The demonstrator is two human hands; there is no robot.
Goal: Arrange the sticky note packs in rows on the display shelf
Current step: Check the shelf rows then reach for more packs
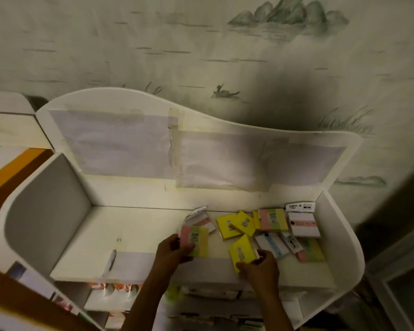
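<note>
At lower centre of the display shelf (134, 225), left hand (171, 250) grips a striped pack (196, 240); right hand (261, 265) pinches a yellow pack (241, 252).

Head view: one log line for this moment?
left hand: holds striped pack | right hand: holds yellow pack | other packs: loose, unsorted, shelf right side | rows: none yet

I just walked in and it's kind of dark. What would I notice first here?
Bright sticky note packs lie jumbled on the right side of a white display shelf. The left hand holds a pink-green-yellow pack; the right hand holds a yellow pack. Behind is ink-landscape wallpaper.
</note>
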